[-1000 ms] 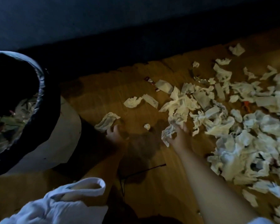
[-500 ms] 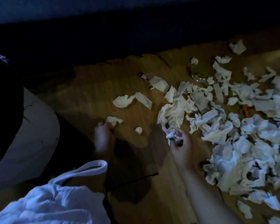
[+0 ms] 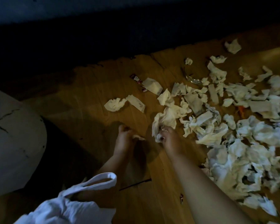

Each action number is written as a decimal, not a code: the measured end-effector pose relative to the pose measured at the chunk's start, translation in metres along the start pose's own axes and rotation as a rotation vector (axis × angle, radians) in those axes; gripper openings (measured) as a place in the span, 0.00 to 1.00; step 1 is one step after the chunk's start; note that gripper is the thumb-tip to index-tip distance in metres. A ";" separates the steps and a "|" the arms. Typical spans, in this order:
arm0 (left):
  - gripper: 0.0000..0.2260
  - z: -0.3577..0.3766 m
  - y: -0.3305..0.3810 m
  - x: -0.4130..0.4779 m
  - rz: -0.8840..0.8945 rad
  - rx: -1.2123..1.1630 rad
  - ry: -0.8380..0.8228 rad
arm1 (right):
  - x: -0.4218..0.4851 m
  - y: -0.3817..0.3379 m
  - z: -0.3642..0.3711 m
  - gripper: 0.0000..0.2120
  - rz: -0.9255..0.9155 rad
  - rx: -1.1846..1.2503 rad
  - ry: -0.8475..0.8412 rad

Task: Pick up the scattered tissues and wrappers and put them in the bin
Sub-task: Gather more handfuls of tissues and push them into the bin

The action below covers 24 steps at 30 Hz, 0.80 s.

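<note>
A big heap of crumpled white tissues (image 3: 242, 143) covers the wooden floor on the right. My right hand (image 3: 170, 139) is closed on a bunch of tissues (image 3: 158, 136) at the heap's left edge, next to a larger crumpled tissue (image 3: 166, 117). My left hand (image 3: 124, 139) is closed over a small white tissue (image 3: 138, 137) on the floor. Loose tissues (image 3: 115, 104) lie further out, with a red wrapper (image 3: 136, 78) and a silver wrapper (image 3: 194, 80) beyond. Only the bin's white side (image 3: 18, 143) shows at the left edge.
A dark wall or furniture base (image 3: 103, 38) runs along the far side of the floor. My white sleeve (image 3: 68, 206) hangs low at the bottom left. A thin dark stick (image 3: 136, 184) lies on the boards (image 3: 81, 110) between my arms.
The view has turned right, so the bin's black liner has left the frame. My left hand moved right with a tissue and now closes on the small scrap. My right hand reaches into the heap again.
</note>
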<state>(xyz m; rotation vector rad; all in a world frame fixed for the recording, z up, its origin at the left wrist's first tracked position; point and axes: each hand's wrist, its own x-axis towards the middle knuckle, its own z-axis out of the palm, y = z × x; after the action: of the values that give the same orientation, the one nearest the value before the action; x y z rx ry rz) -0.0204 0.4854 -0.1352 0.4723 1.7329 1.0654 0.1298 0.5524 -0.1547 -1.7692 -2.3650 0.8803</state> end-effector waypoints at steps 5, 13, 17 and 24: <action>0.07 -0.009 0.007 -0.012 -0.100 0.190 0.049 | -0.027 0.007 0.003 0.08 0.191 0.141 -0.127; 0.12 -0.037 0.081 -0.057 0.129 0.460 0.015 | -0.051 -0.070 -0.084 0.14 0.169 0.463 -0.003; 0.15 -0.058 0.121 -0.080 0.244 0.478 0.057 | -0.059 -0.117 -0.124 0.12 0.054 0.632 0.013; 0.10 -0.121 0.164 -0.145 0.406 0.377 0.227 | -0.096 -0.193 -0.166 0.07 -0.081 0.819 0.050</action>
<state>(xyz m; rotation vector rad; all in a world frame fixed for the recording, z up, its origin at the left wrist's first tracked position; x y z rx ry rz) -0.0944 0.4156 0.0934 1.0056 2.1081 1.1041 0.0577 0.4983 0.1025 -1.3123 -1.6340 1.4753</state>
